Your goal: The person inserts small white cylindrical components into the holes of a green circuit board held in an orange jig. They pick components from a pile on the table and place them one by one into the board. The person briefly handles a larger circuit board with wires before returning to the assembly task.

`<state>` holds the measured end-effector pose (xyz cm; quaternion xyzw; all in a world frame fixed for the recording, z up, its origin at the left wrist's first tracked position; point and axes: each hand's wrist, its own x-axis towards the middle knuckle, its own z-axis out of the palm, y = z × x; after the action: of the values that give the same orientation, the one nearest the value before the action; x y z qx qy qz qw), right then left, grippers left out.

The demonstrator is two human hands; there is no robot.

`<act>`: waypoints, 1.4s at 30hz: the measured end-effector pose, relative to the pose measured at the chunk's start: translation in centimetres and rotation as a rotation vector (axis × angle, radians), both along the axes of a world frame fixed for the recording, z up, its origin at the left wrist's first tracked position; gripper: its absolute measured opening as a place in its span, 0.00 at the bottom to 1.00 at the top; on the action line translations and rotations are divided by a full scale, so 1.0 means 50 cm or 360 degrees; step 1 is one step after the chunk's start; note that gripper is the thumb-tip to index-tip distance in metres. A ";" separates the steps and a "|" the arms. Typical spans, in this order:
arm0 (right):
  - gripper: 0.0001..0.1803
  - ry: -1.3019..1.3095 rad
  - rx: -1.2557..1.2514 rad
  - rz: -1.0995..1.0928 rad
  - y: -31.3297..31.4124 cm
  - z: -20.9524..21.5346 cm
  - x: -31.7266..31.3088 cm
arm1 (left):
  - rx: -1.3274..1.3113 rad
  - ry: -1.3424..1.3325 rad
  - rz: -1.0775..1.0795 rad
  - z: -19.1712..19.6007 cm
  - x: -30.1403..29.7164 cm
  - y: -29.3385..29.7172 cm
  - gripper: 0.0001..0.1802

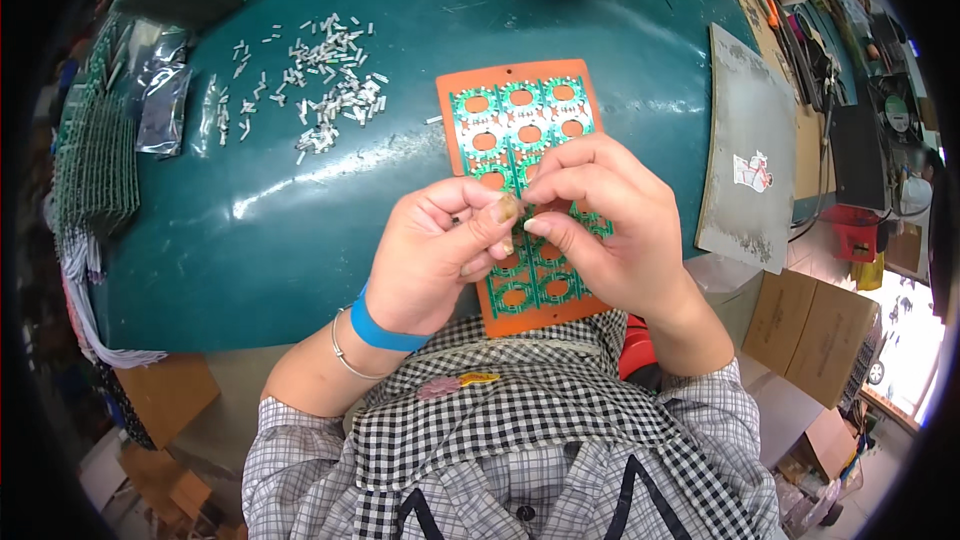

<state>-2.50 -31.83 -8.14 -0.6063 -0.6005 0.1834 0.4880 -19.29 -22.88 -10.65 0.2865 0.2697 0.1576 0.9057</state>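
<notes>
My left hand (445, 252) and my right hand (605, 222) meet fingertip to fingertip above a green circuit board panel (520, 130) with round holes, which lies on an orange backing plate (452, 112) on the dark green table. Between the thumbs and forefingers I pinch a tiny component (512, 232), too small to make out; each hand touches it. A blue band and a thin metal bangle circle my left wrist. The hands hide the middle of the panel.
A scatter of small silver parts (322, 80) lies at the back left. Stacks of green panels (95, 155) and clear bags (165, 105) line the left edge. A grey board (750, 155) rests at the right, with cardboard boxes (815, 330) below it.
</notes>
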 end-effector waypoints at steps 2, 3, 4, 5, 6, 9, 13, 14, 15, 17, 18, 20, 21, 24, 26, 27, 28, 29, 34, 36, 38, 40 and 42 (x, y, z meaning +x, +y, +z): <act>0.11 -0.0049 0.0056 0.0034 0.005 -0.005 -0.005 | 0.0035 0.0017 -0.0012 -0.004 -0.004 -0.004 0.07; 0.10 -0.0129 0.0096 0.0062 0.003 -0.005 -0.003 | 0.0038 0.0020 -0.0024 -0.006 -0.004 -0.006 0.07; 0.10 -0.0209 0.0135 0.0089 0.001 -0.005 0.000 | 0.0032 0.0045 -0.0064 -0.007 -0.006 -0.006 0.08; 0.09 -0.0288 0.0173 0.0115 -0.002 -0.004 0.005 | -0.0021 -0.0018 -0.0079 -0.002 -0.008 0.001 0.09; 0.09 -0.0226 0.0128 0.0053 -0.009 0.001 0.015 | -0.0080 -0.0080 -0.0095 0.006 -0.010 0.012 0.10; 0.07 -0.0051 0.0022 -0.0126 -0.032 0.007 0.068 | -0.0467 -0.0458 0.0256 -0.007 -0.046 0.066 0.15; 0.06 -0.0019 -0.0312 -0.0215 -0.058 -0.022 0.118 | -0.0469 -0.0375 0.0774 -0.031 -0.077 0.126 0.17; 0.06 -0.0039 -0.0325 -0.0192 -0.060 -0.030 0.120 | -0.0440 -0.0393 0.0714 -0.039 -0.080 0.128 0.17; 0.06 -0.0055 -0.0340 -0.0166 -0.063 -0.037 0.119 | -0.0412 -0.0406 0.0657 -0.049 -0.083 0.126 0.17; 0.05 -0.0082 -0.0357 -0.0163 -0.064 -0.040 0.115 | -0.0356 -0.0384 0.0561 -0.055 -0.081 0.116 0.17; 0.05 -0.0082 -0.0364 -0.0169 -0.061 -0.040 0.112 | -0.0324 -0.0348 0.0528 -0.046 -0.078 0.113 0.17; 0.05 -0.0085 -0.0364 -0.0173 -0.059 -0.042 0.112 | -0.0296 -0.0341 0.0466 -0.046 -0.074 0.110 0.16; 0.05 -0.0083 -0.0348 -0.0173 -0.058 -0.046 0.112 | -0.0291 -0.0365 0.0434 -0.049 -0.076 0.111 0.16; 0.05 -0.0157 -0.0286 -0.0143 -0.052 -0.055 0.115 | -0.0229 -0.0333 0.0371 -0.053 -0.075 0.108 0.13; 0.05 -0.0204 -0.0272 -0.0132 -0.050 -0.057 0.115 | -0.0199 -0.0261 0.0377 -0.051 -0.071 0.105 0.12; 0.05 -0.0216 -0.0281 -0.0135 -0.050 -0.057 0.114 | -0.0199 -0.0221 0.0398 -0.051 -0.069 0.103 0.12; 0.05 -0.0229 -0.0291 -0.0139 -0.050 -0.056 0.113 | -0.0200 -0.0181 0.0420 -0.051 -0.068 0.102 0.12; 0.05 -0.0238 -0.0294 -0.0138 -0.050 -0.055 0.113 | -0.0222 -0.0196 0.0422 -0.051 -0.068 0.102 0.11; 0.06 -0.0256 -0.0281 -0.0106 -0.051 -0.056 0.116 | -0.0233 -0.0273 0.0391 -0.052 -0.069 0.105 0.10; 0.06 -0.0276 -0.0273 -0.0114 -0.051 -0.057 0.116 | -0.0214 -0.0306 0.0368 -0.055 -0.069 0.104 0.10; 0.06 -0.0311 -0.0280 -0.0121 -0.054 -0.057 0.115 | -0.0199 -0.0338 0.0345 -0.057 -0.069 0.103 0.11; 0.06 -0.0358 -0.0295 -0.0113 -0.052 -0.055 0.114 | -0.0182 -0.0367 0.0335 -0.059 -0.070 0.102 0.11; 0.06 -0.0463 -0.0245 -0.0096 -0.049 -0.052 0.111 | -0.0187 -0.0349 0.0328 -0.058 -0.070 0.101 0.10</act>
<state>3.03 -34.30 -10.72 -0.6799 -0.6306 0.1244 0.3531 -22.78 -17.81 -13.54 0.1849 0.2061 0.2639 0.9240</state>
